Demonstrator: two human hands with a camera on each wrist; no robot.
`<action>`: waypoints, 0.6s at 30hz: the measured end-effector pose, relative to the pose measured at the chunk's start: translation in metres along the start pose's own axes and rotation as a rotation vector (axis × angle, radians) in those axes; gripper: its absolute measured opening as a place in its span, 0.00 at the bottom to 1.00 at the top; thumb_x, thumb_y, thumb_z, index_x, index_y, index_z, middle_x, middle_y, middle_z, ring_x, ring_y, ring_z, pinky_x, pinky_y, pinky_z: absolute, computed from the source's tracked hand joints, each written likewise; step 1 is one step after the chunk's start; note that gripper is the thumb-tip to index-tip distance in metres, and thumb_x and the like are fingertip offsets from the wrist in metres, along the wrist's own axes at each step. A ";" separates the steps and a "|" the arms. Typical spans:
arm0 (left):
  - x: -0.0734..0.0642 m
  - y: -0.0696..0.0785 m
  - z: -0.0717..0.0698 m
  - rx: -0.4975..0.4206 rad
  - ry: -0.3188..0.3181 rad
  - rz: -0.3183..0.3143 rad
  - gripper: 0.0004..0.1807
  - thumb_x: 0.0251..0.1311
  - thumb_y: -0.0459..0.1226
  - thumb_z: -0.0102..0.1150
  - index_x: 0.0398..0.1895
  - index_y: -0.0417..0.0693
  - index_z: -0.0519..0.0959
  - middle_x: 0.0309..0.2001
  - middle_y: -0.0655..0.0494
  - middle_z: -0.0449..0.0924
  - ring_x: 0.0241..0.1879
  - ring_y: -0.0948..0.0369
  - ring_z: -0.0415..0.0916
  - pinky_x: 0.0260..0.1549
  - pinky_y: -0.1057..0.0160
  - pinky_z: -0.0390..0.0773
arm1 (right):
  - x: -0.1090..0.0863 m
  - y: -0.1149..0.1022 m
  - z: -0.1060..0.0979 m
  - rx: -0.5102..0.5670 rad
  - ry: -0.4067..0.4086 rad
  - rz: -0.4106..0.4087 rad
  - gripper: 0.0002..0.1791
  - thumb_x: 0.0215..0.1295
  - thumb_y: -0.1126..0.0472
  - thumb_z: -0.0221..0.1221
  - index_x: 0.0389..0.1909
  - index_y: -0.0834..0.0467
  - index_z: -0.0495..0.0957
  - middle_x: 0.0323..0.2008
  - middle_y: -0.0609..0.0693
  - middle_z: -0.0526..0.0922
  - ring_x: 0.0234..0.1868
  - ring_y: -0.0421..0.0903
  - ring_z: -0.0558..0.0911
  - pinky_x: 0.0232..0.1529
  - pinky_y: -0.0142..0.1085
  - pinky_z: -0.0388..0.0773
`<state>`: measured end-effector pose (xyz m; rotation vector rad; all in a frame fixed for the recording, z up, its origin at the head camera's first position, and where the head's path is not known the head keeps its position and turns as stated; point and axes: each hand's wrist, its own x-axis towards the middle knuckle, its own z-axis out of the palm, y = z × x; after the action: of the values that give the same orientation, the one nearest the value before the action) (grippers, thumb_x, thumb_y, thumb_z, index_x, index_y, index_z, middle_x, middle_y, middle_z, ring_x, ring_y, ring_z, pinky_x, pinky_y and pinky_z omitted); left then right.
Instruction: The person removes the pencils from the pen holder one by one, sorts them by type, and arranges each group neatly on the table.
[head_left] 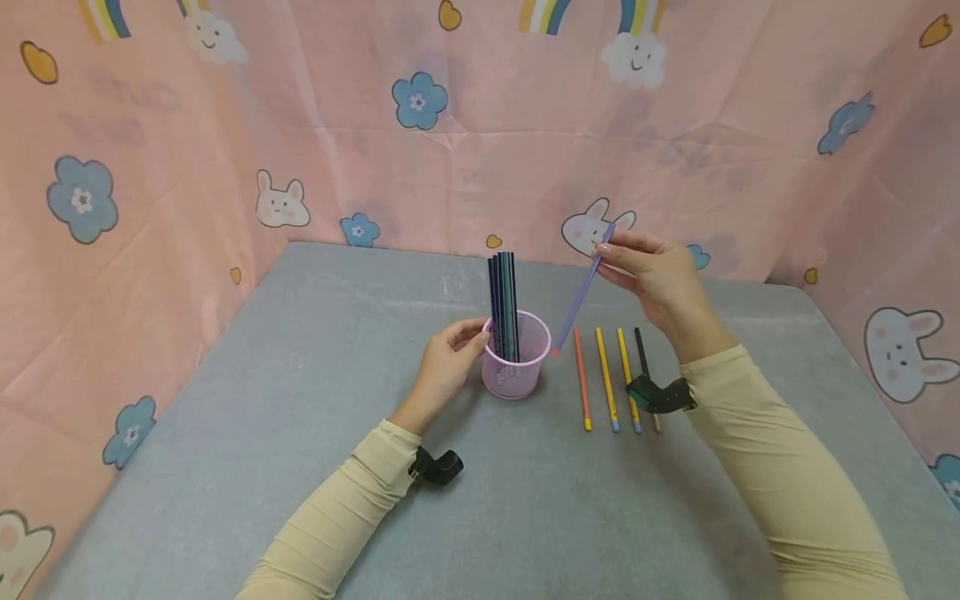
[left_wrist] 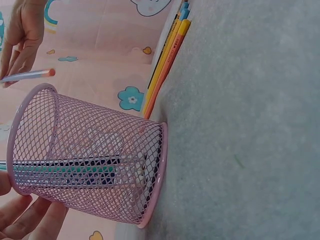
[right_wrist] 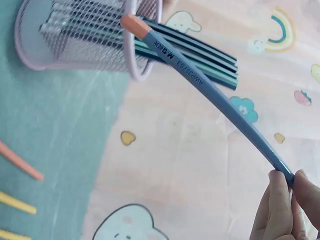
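Pink wire-mesh cup (head_left: 512, 383): upright on the grey bench (head_left: 300, 350), round rim at top, a little ahead of both forearms.
Left hand (head_left: 444, 367): at the cup's left side; fingers grasping the rim, thumb near the top edge, other fingers along the outside of the mesh.
Bundle of slim dark-blue and green pencils (head_left: 504, 292): standing in the cup, gathered against its left side, upper ends well above the rim.
Right hand (head_left: 660, 279): raised right of the cup; fingers grasping one pencil, thumb against fingertips, near its upper end.
Slim purple pencil with orange end (head_left: 581, 300): held in the air, tilted, orange end down and to the left, just beside the cup's right rim; dark lettering near that end. Bluer in the right wrist view.
Row on bench, right of cup, left to right: coral-red pencil with yellow end (head_left: 582, 379), yellow pencil with blue end (head_left: 607, 379), second yellow pencil with blue end (head_left: 626, 358), black pencil (head_left: 642, 350). Side by side, apart; last two partly behind a black wrist-worn device (head_left: 663, 395).
Sleeves: pale yellow, long, both arms.
Backdrop: pink cloth (head_left: 465, 167) printed with rabbits, blue flowers, hearts, rainbows, clouds.
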<state>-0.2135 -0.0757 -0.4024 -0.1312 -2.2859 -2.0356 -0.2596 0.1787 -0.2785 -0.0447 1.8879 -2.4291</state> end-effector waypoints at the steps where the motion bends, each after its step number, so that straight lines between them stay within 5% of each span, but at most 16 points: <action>1: 0.000 0.000 0.000 -0.001 0.000 -0.001 0.16 0.69 0.33 0.58 0.57 0.37 0.79 0.54 0.41 0.82 0.54 0.51 0.81 0.55 0.62 0.83 | -0.001 0.000 -0.003 -0.010 0.001 -0.001 0.10 0.64 0.71 0.62 0.31 0.54 0.87 0.31 0.45 0.86 0.35 0.38 0.87 0.43 0.30 0.87; 8: -0.001 0.001 0.000 0.005 -0.001 -0.006 0.16 0.69 0.34 0.58 0.56 0.38 0.79 0.54 0.42 0.83 0.55 0.51 0.80 0.55 0.62 0.83 | -0.002 0.001 -0.028 0.041 -0.011 0.005 0.09 0.60 0.73 0.65 0.32 0.56 0.88 0.33 0.47 0.86 0.35 0.40 0.88 0.41 0.30 0.87; 18: -0.001 0.002 0.000 0.005 0.002 -0.004 0.16 0.69 0.34 0.58 0.56 0.38 0.79 0.54 0.42 0.83 0.55 0.51 0.80 0.55 0.62 0.83 | -0.005 0.006 -0.061 -0.147 0.058 0.050 0.08 0.61 0.66 0.66 0.29 0.48 0.87 0.33 0.42 0.88 0.36 0.35 0.88 0.41 0.28 0.86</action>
<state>-0.2127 -0.0754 -0.4009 -0.1247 -2.2919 -2.0314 -0.2587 0.2370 -0.2997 0.0654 2.0630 -2.2791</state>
